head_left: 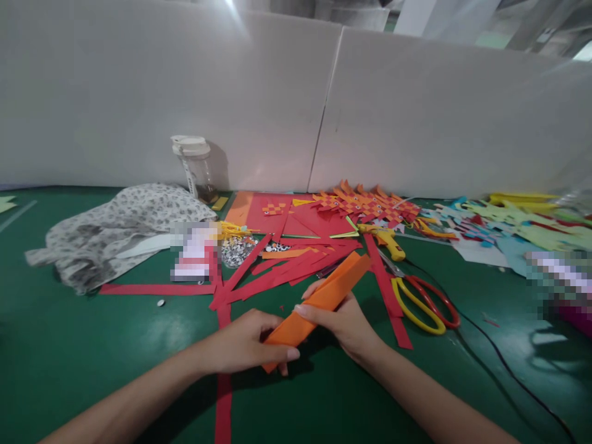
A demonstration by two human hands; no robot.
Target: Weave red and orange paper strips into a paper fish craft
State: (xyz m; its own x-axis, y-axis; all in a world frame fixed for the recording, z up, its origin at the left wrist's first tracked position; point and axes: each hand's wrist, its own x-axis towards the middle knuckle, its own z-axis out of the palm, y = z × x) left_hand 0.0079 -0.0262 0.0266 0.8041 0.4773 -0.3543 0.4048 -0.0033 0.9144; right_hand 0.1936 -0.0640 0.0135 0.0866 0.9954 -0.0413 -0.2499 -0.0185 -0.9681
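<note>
A folded strip of orange paper (330,293) is held at a slant above the green table. My left hand (252,345) grips its lower left end, thumb on top and fingers beneath. Around its middle, my right hand (345,324) is closed, the thumb pressed on the upper face. Red paper strips (282,271) lie crossed on the table just beyond both hands. Scissors (423,302) with one yellow and one red handle rest to the right of my right hand.
A yellow glue gun (386,240) trails a black cord (499,357) to the right. Behind it lie woven red and orange paper fish (365,203). Googly eyes (237,251), patterned cloth (134,228) and a lidded bottle (194,166) stand left. Colored paper scraps (490,225) lie right, before a white partition (185,80).
</note>
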